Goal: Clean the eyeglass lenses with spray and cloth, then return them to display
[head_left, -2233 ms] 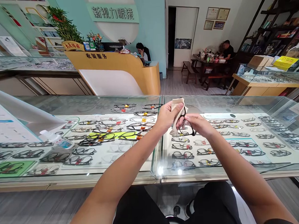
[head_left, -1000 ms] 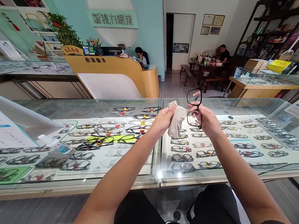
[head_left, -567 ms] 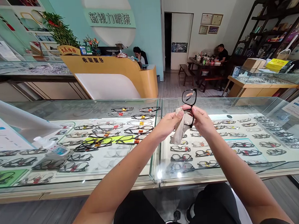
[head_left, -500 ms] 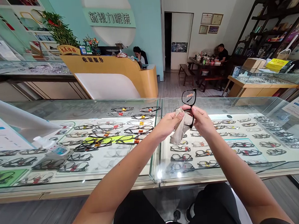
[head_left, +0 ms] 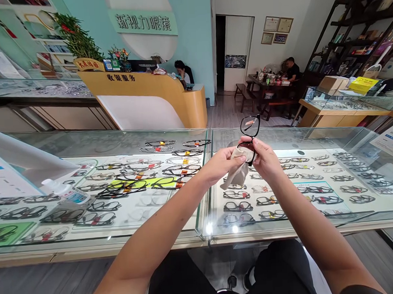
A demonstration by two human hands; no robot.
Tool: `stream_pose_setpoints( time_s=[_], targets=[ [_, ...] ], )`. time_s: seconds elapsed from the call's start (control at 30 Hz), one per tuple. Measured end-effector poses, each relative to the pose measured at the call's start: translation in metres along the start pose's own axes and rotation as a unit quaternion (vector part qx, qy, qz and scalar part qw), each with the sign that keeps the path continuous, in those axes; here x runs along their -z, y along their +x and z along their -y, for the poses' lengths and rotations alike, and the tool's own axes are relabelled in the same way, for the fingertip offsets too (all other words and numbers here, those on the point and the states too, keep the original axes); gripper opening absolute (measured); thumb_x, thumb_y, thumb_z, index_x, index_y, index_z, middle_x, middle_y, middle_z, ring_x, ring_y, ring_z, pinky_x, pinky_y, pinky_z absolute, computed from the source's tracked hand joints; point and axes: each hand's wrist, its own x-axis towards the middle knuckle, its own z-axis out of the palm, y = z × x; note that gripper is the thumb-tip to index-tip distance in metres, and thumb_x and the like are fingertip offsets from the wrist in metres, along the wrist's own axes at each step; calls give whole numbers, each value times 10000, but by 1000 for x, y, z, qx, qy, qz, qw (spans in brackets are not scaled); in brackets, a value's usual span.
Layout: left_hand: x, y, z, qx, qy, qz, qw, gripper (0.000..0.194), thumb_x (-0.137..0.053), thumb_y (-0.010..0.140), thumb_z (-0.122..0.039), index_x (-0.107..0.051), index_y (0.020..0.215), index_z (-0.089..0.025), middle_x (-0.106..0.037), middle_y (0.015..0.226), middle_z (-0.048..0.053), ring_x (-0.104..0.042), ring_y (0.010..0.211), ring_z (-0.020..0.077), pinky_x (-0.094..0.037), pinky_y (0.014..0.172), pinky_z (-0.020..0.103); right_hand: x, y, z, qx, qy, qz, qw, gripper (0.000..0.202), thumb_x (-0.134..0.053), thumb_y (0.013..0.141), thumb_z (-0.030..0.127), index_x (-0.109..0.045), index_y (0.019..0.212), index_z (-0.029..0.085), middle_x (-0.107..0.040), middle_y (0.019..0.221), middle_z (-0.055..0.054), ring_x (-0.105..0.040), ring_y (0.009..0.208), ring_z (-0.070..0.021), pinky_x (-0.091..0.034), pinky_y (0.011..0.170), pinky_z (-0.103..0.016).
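1. Black-framed eyeglasses (head_left: 251,127): raised above the counter, one lens over the other; the upper lens is uncovered, the lower partly wrapped by a pale cloth (head_left: 234,176).
2. Right hand (head_left: 266,157): thumb and fingers pinch the frame near its bridge; this hold probably steadies it and spares the upper lens.
3. Left hand (head_left: 224,164): thumb pressed down on the cloth, pinching it against the lower lens, presumably to keep skin off the surface; a loose end hangs below; the hidden fingers cannot be judged.
4. Glass display cases (head_left: 174,216): rows of spectacles (head_left: 237,206) inside, apparently spaced for viewing; a spray bottle (head_left: 69,192) sits at left, well apart from both hands.
5. Background: a reception desk (head_left: 194,103), with a person (head_left: 182,73) behind it.
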Motion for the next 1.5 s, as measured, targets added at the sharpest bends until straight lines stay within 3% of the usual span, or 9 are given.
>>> stream_pose_setpoints(
  time_s=[0.17, 0.4, 0.6, 0.8, 0.93, 1.1, 1.3, 1.4, 1.5],
  targets=[
    [-4, 1, 6, -16, -18, -14, 1000, 606, -870, 791, -701, -663, 938, -151, -695, 773, 31, -634, 638, 136, -482, 630, 243, 0, 0, 0, 14, -17, -3, 1000, 466, -752, 925, 661, -813, 1156, 260, -779, 1181, -76, -674, 879, -208, -517, 656, -314],
    [-13, -2, 2, -49, 38, -59, 996, 563, -922, 761, -607, -724, 997, -135, -728, 861, 43, -633, 682, 131, -473, 635, 238, -6, -4, -1, 10, -12, -13, 1000, 473, -741, 928, 676, -802, 1140, 258, -781, 1130, -55, -504, 628, -121, -404, 530, -288],
    [-18, 3, 4, -92, 10, -106, 990, 564, -927, 768, -572, -738, 1068, -133, -725, 875, 38, -642, 747, 144, -498, 699, 254, -18, -7, -6, 47, -26, -13, 998, 450, -718, 956, 670, -811, 1128, 264, -768, 1272, -64, -611, 804, -162, -416, 551, -278],
    [-13, 6, 4, -124, 12, -89, 988, 588, -789, 880, -706, -709, 1029, -143, -688, 772, 20, -617, 661, 131, -485, 660, 245, -19, -9, -6, 57, -66, -11, 996, 470, -705, 956, 692, -844, 1125, 276, -740, 1327, -61, -490, 687, -133, -503, 573, -294],
    [1, 4, -3, -108, 48, -44, 992, 604, -722, 916, -749, -703, 976, -148, -681, 778, 41, -637, 678, 152, -492, 639, 256, -14, -8, -3, 74, -78, 1, 994, 462, -719, 953, 684, -862, 1102, 271, -752, 1217, -80, -551, 760, -166, -539, 606, -316],
    [14, 0, -10, -69, 28, 20, 997, 613, -838, 839, -700, -715, 1092, -156, -730, 896, 70, -702, 731, 178, -553, 676, 277, -11, -3, 0, 95, -69, 7, 993, 404, -693, 1000, 620, -859, 1177, 297, -751, 1185, -69, -616, 871, -190, -536, 671, -318],
    [3, -4, -11, -86, -6, -51, 995, 666, -981, 742, -528, -696, 1224, -167, -764, 965, 55, -742, 809, 173, -582, 759, 271, -28, -1, 1, 86, -84, -2, 993, 473, -672, 981, 686, -846, 1150, 280, -739, 1206, -74, -561, 779, -169, -481, 576, -303],
    [0, -5, -12, -124, -43, -83, 988, 640, -977, 745, -532, -704, 1194, -167, -740, 865, 13, -690, 708, 132, -564, 709, 253, -43, 1, -1, 106, -95, 2, 990, 482, -627, 1010, 688, -828, 1195, 291, -720, 1224, -70, -572, 797, -169, -495, 591, -303],
    [2, -6, -12, -150, -65, -105, 981, 620, -948, 762, -591, -707, 1137, -160, -709, 786, -3, -660, 637, 121, -526, 616, 231, -53, 2, -2, 137, -111, 9, 984, 451, -613, 1032, 662, -836, 1045, 269, -722, 1258, -74, -595, 852, -185, -520, 624, -321]
  ],
)
